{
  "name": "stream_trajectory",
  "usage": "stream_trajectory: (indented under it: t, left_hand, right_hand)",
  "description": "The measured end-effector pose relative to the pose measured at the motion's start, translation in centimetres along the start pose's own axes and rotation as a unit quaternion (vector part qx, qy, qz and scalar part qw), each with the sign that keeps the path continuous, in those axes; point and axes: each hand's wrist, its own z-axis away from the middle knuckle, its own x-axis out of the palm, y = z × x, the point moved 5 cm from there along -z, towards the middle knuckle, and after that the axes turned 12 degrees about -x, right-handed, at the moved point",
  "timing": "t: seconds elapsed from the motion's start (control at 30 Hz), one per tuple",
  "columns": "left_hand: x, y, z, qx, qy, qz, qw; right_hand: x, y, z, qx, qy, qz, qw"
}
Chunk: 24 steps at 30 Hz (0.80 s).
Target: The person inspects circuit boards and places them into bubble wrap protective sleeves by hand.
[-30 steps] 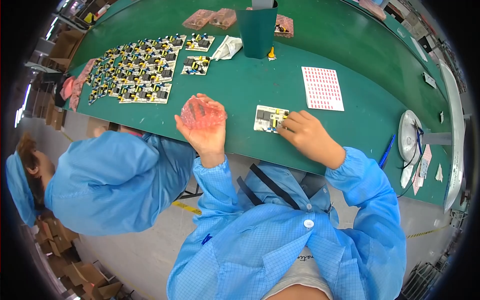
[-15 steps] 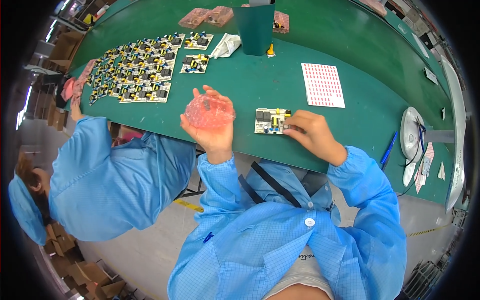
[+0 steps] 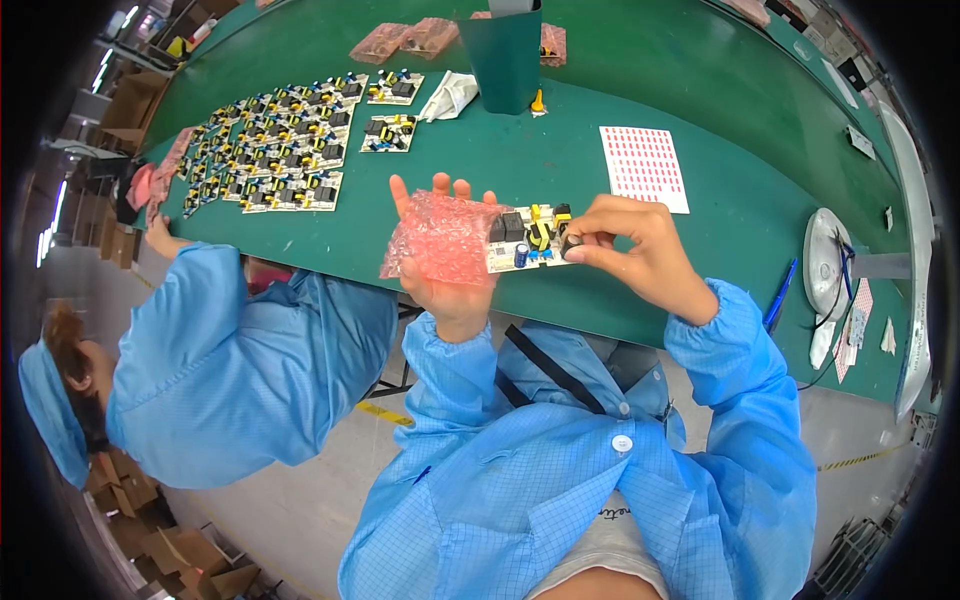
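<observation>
Bagging seems underway: right hand [image 3: 642, 242] pinches the circuit board [image 3: 540, 236] against the pink bubble-wrap pouch [image 3: 440, 238] on the spread-fingered left hand [image 3: 462, 303]; sliding it leftward seems needed

This looks like a factory workshop. White circuit boards [image 3: 290, 145] with yellow, black and blue bits sit in rows on a long green worktop [image 3: 540, 160]. A person [image 3: 225, 365] nearby wears a blue cloth coat [image 3: 290, 390] and blue cap [image 3: 52, 420]. Brown cardboard boxes [image 3: 185, 550] pile up, and yellow tape [image 3: 383, 412] marks the grey floor [image 3: 310, 510].
</observation>
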Motion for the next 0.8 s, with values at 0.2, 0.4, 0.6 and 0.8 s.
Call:
stream_trajectory:
  t: [0.2,0.4,0.6,0.8]
  left_hand:
    - [1.8,-0.2,0.9,0.057,0.022,-0.090,0.994]
    - [3.0,-1.6,1.1,0.058,-0.005,-0.085,0.995]
    - [3.4,-3.0,1.4,0.046,0.003,-0.115,0.992]
    - [0.6,-8.8,1.4,-0.217,0.039,-0.109,0.969]
  right_hand:
    - [0.8,-1.7,0.0,-0.090,0.026,0.062,0.994]
    - [1.2,-1.9,-0.5,-0.100,0.031,0.092,0.990]
    - [2.5,-1.6,-1.5,-0.133,0.115,0.067,0.982]
    - [1.3,1.8,-1.6,-0.056,0.136,0.011,0.989]
